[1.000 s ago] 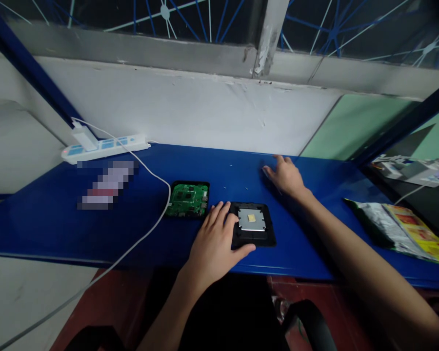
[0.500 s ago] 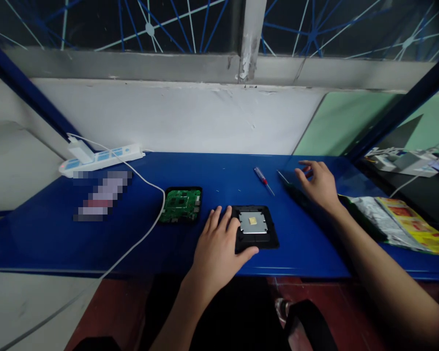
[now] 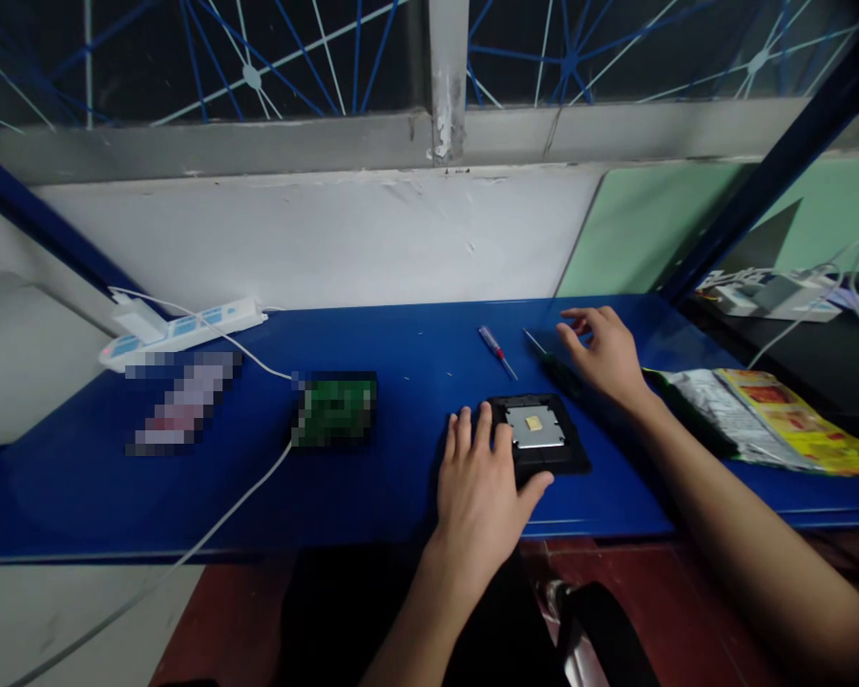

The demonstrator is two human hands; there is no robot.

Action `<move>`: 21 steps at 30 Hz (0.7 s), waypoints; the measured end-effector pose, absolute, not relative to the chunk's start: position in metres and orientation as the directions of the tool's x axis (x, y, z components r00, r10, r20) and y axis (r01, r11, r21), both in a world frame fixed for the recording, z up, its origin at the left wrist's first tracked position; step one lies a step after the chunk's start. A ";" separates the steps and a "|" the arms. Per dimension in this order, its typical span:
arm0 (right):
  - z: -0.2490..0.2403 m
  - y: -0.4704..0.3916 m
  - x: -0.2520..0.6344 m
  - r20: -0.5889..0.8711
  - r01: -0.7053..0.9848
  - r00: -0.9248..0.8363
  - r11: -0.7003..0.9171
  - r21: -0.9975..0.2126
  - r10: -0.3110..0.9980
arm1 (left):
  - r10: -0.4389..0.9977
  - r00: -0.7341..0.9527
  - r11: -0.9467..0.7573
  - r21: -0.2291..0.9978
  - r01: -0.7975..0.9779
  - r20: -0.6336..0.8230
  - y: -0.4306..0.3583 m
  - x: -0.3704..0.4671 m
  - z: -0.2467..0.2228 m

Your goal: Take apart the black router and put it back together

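Flat on the blue table lies a square black plastic cover (image 3: 571, 450) with a silver metal plate (image 3: 550, 427) and a small yellowish pad (image 3: 533, 423) at its middle. My left hand (image 3: 481, 482) rests on the cover's left side, fingers stretched out and thumb spread along the front. My right hand (image 3: 605, 355) is near the handle of a dark screwdriver (image 3: 559, 372), its fingers curved and apart with nothing between them. Left of these, a second screwdriver (image 3: 497, 351) has a clear handle with a red collar. Further left sits a green circuit board (image 3: 336, 410) in a black shell, partly pixelated.
A white power strip (image 3: 186, 329) with a plugged-in adapter stands at the back left, and its cable (image 3: 240, 501) runs across the table's left part. Beside it is a pixelated item (image 3: 186, 401). A yellow and silver packet (image 3: 765, 415) lies at the right.
My left hand and the black cover have slid right, away from the circuit board and nearer the screwdrivers. My right hand stays by the dark screwdriver. The whole view has shifted slightly.
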State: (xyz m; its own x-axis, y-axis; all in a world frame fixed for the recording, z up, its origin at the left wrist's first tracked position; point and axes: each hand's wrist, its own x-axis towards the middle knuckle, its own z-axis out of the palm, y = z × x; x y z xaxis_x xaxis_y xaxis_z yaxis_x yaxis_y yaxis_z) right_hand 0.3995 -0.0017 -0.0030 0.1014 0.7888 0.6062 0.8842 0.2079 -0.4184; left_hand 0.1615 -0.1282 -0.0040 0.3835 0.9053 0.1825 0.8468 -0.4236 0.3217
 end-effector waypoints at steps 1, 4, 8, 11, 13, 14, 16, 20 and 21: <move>-0.003 -0.002 0.399 0.607 0.882 0.099 0.213 -0.420 0.788 | 0.902 0.390 -0.431 0.319 0.844 0.187 -0.128 0.161 -0.004; -0.004 -0.001 0.400 0.603 0.879 0.089 0.222 -0.422 0.793 | 0.897 0.398 -0.441 0.304 0.845 0.193 -0.124 0.142 -0.001; -0.004 -0.001 0.400 0.601 0.873 0.090 0.228 -0.432 0.794 | 0.904 0.392 -0.424 0.239 0.873 0.169 -0.105 0.080 0.014; -0.006 0.000 0.401 0.598 0.865 0.088 0.237 -0.442 0.796 | 0.917 0.381 -0.397 0.191 0.898 0.116 -0.083 0.024 0.032; -0.007 0.001 0.401 0.593 0.865 0.080 0.240 -0.441 0.801 | 0.919 0.395 -0.389 0.207 0.898 0.012 -0.066 -0.008 0.043; -0.008 0.001 0.401 0.591 0.866 0.076 0.241 -0.439 0.803 | 0.918 0.394 -0.376 0.215 0.901 -0.043 -0.058 -0.021 0.046; -0.009 0.001 0.401 0.588 0.866 0.072 0.242 -0.437 0.806 | 0.902 0.407 -0.377 0.196 0.905 -0.144 -0.043 -0.040 0.049; -0.008 0.000 0.398 0.601 0.862 0.074 0.252 -0.440 0.796 | 0.859 0.463 -0.429 0.186 0.884 -0.220 -0.023 -0.058 0.047; -0.007 0.000 0.397 0.604 0.860 0.075 0.255 -0.442 0.793 | 0.849 0.482 -0.448 0.188 0.874 -0.217 -0.021 -0.060 0.046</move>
State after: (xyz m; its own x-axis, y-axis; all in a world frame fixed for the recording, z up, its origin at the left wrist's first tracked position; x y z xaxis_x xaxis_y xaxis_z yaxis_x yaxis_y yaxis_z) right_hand 0.3974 -0.0003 -0.0069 0.0751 0.7933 0.6042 0.8600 0.2552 -0.4419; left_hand -0.0596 -0.0209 0.0464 0.4819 0.8490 -0.2169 0.8740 -0.4479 0.1885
